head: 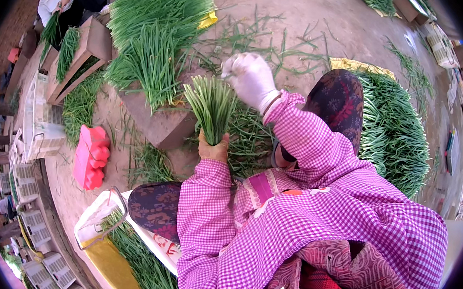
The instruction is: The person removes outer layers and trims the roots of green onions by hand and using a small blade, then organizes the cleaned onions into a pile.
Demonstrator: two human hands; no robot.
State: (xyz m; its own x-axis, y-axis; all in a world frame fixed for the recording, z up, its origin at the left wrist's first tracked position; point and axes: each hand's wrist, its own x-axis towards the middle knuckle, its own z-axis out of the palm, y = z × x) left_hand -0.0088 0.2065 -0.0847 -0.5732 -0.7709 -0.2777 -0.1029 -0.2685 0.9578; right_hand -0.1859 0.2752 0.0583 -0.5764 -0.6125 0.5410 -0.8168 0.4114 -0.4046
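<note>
My left hand (214, 149) is wrapped around a bunch of garlic chives (213, 107), its pale stem ends fanned out at the top. Just right of those ends is my right hand (249, 77), in a white glove with the fingers curled in. Whether it pinches a thin leaf cannot be made out. Beyond the bunch, a brown block-like stand (159, 126) carries a loose heap of green chives (154, 64). Loose chive leaves (251, 138) litter the ground below my hands.
A large pile of chives (395, 130) lies right of my knee, and a white basket (97, 210) with more is at lower left. Left stand a red plastic stool (91, 156), a white crate (43, 119) and a wooden stool (83, 58). Another person (63, 10) holds chives at upper left.
</note>
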